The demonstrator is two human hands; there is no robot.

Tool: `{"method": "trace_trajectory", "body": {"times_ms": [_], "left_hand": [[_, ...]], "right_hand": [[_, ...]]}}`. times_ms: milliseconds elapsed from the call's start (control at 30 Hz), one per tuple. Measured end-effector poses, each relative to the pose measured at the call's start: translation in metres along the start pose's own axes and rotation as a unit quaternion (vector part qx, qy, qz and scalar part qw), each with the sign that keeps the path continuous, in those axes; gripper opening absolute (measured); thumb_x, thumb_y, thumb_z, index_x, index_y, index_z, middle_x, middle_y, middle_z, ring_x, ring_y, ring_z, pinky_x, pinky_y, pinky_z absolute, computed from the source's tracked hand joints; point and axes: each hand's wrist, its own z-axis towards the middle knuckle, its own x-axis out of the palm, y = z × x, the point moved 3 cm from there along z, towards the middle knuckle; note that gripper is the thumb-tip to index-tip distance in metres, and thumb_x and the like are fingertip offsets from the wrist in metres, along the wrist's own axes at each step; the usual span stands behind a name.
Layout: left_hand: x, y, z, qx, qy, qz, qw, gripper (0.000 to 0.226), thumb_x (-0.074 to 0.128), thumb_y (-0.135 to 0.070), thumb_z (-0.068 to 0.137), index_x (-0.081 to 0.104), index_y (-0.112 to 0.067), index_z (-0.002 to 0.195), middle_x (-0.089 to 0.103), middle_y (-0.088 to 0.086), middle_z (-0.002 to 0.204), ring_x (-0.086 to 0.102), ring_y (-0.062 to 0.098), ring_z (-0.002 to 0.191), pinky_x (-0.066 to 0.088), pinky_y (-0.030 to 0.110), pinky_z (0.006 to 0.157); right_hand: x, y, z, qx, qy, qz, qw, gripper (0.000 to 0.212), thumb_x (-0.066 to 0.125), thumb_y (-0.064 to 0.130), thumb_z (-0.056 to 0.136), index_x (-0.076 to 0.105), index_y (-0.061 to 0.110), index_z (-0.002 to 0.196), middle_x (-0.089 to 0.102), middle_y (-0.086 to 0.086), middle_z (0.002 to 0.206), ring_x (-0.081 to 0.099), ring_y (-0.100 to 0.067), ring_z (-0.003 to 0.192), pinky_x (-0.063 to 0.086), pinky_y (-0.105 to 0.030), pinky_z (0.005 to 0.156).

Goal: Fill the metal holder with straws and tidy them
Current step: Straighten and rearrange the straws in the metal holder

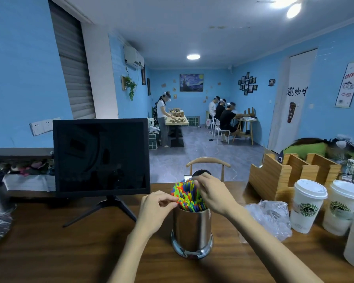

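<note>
Straws point(189, 198) of many colours stand bunched in the metal holder point(192, 231) between both hands. Left hand point(154, 211) pinches straws at the bunch's left edge; right hand point(215, 194) curls over their tops, fingering them. Beyond the left hand stands a dark monitor point(100, 156); past the right, crumpled plastic point(272, 217) and lidded cups point(307, 205).

One holder point(191, 229) on the table point(49, 252), its straws point(187, 198) too packed to count. Two hands: left point(154, 209), right point(215, 196). Three lidded cups point(307, 205), one monitor point(101, 156), one wooden organizer point(282, 176), one plastic bag point(270, 217).
</note>
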Motion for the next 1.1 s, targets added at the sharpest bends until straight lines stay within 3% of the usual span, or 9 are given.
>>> {"method": "trace_trajectory", "body": {"times_ms": [67,167,300,433,633,733,833,967,1100], "left_hand": [[0.001,-0.002,0.001,0.010,-0.013,0.014,1.000,0.020,0.087,-0.021,0.077,0.081,-0.040,0.082,0.070,-0.024,0.078,0.064,0.005,0.081,0.045,0.012,0.067],[0.001,-0.003,0.001,0.001,-0.019,0.012,1.000,0.017,0.087,-0.027,0.077,0.078,-0.042,0.079,0.070,-0.024,0.079,0.062,0.003,0.079,0.042,0.009,0.066],[-0.003,-0.008,0.004,-0.031,-0.054,-0.051,0.997,0.016,0.087,-0.023,0.077,0.078,-0.037,0.076,0.072,-0.019,0.075,0.064,0.002,0.070,0.046,0.011,0.063],[-0.019,-0.021,0.013,-0.050,-0.157,-0.157,0.974,0.015,0.082,-0.012,0.082,0.080,-0.026,0.084,0.077,-0.011,0.078,0.069,0.000,0.071,0.052,0.019,0.069],[-0.047,-0.052,0.032,-0.020,-0.303,-0.273,0.913,0.012,0.076,-0.011,0.089,0.077,-0.023,0.091,0.078,-0.006,0.085,0.068,0.006,0.072,0.052,0.022,0.065],[-0.057,-0.066,0.039,-0.014,-0.328,-0.330,0.885,0.005,0.076,-0.013,0.090,0.076,-0.016,0.094,0.078,-0.005,0.083,0.060,0.005,0.063,0.048,0.017,0.056],[-0.062,-0.067,0.042,-0.015,-0.331,-0.355,0.874,0.006,0.076,-0.015,0.090,0.076,-0.015,0.095,0.078,-0.002,0.086,0.058,0.005,0.062,0.047,0.018,0.055],[-0.058,-0.051,0.041,-0.042,-0.301,-0.371,0.877,0.004,0.073,-0.013,0.092,0.074,-0.013,0.096,0.075,-0.002,0.083,0.051,0.006,0.057,0.045,0.019,0.053],[-0.040,-0.024,0.038,-0.083,-0.135,-0.319,0.934,0.008,0.070,-0.005,0.092,0.071,-0.012,0.097,0.067,-0.004,0.072,0.054,0.008,0.060,0.043,0.022,0.056]], "right_hand": [[0.007,-0.001,0.000,-0.007,0.054,-0.048,0.997,0.042,0.036,0.041,0.108,0.069,0.016,0.106,0.058,0.001,0.096,0.060,-0.026,0.093,0.047,-0.043,0.082],[0.010,-0.005,-0.001,-0.005,0.053,-0.055,0.997,0.045,0.035,0.045,0.107,0.067,0.017,0.093,0.055,0.003,0.087,0.056,-0.024,0.086,0.047,-0.047,0.081],[0.005,-0.003,-0.003,0.013,0.036,0.010,0.999,0.041,0.039,0.047,0.107,0.072,0.022,0.109,0.062,0.002,0.103,0.060,-0.024,0.097,0.047,-0.046,0.089],[-0.007,0.006,-0.007,-0.001,-0.014,0.027,1.000,0.038,0.041,0.048,0.106,0.069,0.028,0.122,0.063,0.008,0.119,0.053,-0.017,0.112,0.036,-0.040,0.097],[-0.008,0.034,-0.013,-0.054,0.018,0.070,0.996,0.034,0.041,0.050,0.106,0.064,0.037,0.127,0.065,0.021,0.115,0.051,-0.007,0.111,0.028,-0.036,0.102],[-0.010,0.039,-0.014,-0.058,0.020,0.090,0.994,0.028,0.039,0.045,0.107,0.065,0.038,0.103,0.067,0.025,0.092,0.055,-0.006,0.094,0.036,-0.045,0.099],[-0.020,0.037,-0.013,-0.045,0.030,0.170,0.984,0.028,0.046,0.034,0.108,0.065,0.029,0.089,0.067,0.018,0.080,0.059,-0.004,0.084,0.045,-0.042,0.092],[-0.046,0.025,-0.010,0.014,-0.005,0.314,0.949,0.019,0.065,0.020,0.099,0.077,0.008,0.092,0.076,-0.004,0.079,0.065,-0.008,0.068,0.050,-0.019,0.066],[-0.071,-0.003,-0.007,0.158,-0.102,0.504,0.843,0.010,0.079,0.013,0.085,0.076,0.005,0.091,0.078,-0.017,0.088,0.069,-0.016,0.061,0.046,-0.018,0.048]]}}
